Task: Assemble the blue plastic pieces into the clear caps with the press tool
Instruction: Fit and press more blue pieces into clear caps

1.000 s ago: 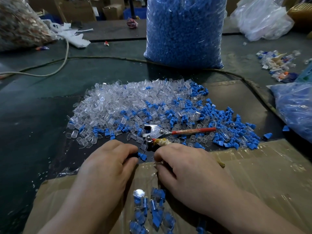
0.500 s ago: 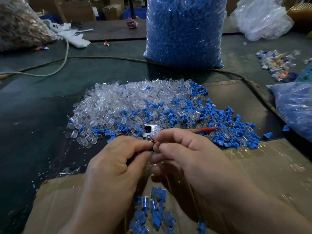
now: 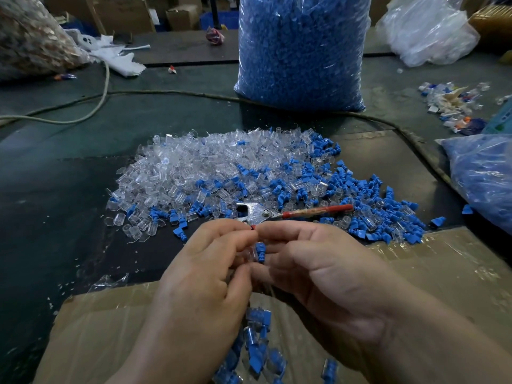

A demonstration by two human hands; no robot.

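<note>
Lifting from the table edge, the person's hands are meeting: the right hand is pinching a blue plastic piece against the clear cap pinched by the left hand. Judging from this, pressing comes next, with the press tool lying on the pile just beyond.

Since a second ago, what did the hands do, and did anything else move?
Both hands lifted off the cardboard and came together. The left hand now pinches a clear cap, and the right hand, turned palm up, pinches a blue piece beside it. The press tool, the pile and the big blue bag stayed put.
</note>
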